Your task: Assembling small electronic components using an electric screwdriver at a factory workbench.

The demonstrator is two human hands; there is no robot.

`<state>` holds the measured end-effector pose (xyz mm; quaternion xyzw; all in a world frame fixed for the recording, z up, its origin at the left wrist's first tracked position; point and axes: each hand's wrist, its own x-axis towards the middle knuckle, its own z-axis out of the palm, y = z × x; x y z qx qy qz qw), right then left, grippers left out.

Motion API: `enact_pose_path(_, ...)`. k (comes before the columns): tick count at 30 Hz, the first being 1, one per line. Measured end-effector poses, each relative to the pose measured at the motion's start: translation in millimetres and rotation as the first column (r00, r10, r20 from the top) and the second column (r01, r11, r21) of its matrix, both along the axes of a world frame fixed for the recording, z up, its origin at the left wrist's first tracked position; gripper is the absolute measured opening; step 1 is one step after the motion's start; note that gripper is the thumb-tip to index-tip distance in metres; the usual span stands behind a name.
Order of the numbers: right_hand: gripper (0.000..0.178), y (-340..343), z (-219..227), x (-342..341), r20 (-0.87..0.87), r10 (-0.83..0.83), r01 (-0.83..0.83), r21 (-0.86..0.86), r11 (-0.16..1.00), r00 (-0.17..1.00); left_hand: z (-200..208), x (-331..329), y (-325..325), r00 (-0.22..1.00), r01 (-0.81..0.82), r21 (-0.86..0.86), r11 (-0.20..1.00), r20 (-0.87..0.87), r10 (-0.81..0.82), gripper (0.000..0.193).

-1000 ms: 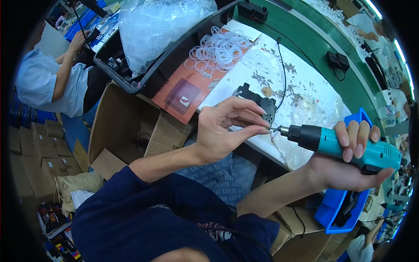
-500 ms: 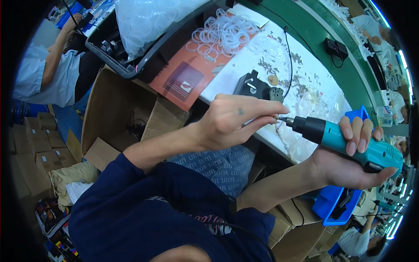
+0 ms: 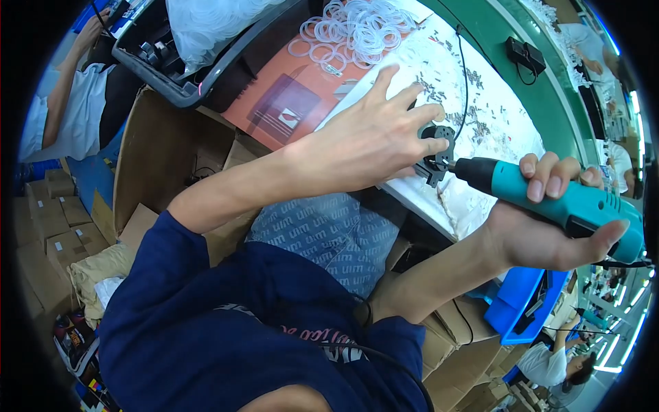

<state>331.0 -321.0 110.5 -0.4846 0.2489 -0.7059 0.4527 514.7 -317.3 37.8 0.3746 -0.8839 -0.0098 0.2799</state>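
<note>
White worktop [image 3: 511, 130]: right hand [image 3: 532, 240] wrapped round one teal screwdriver [image 3: 513, 181], bit [image 3: 450, 165] at one black part [image 3: 443, 132] by front edge; left hand [image 3: 374, 141] spread over that part, can't tell if gripping; beyond, one heap of clear rings [image 3: 357, 33], uncountable; one black box [image 3: 524, 55].

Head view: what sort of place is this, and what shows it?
Probably an assembly workshop: a teal power driver in the right hand, a heap of translucent rings, and small dark parts strewn over the worktop.
</note>
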Motion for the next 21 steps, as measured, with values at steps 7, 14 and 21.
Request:
enact_pose_path(7, 0.053, -8, -2, 5, -0.147, -0.010, 0.008, -0.015, 1.000, 0.989, -5, 1, -2, 0.996, 0.024, 0.115, 0.993, -0.088, -0.014, 0.049)
enact_pose_path(14, 0.054, -12, -3, 7, -0.146, -0.018, 0.019, 0.006, 1.000, 0.989, -5, -6, -2, 0.998, 0.014, 0.113, 0.994, -0.066, -0.007, 0.050)
enact_pose_path(21, 0.053, -15, -3, 7, -0.180, -0.048, 0.051, 0.013, 0.999, 0.983, -3, -6, -2, 1.000, -0.011, 0.079, 0.997, -0.010, 0.012, 0.048)
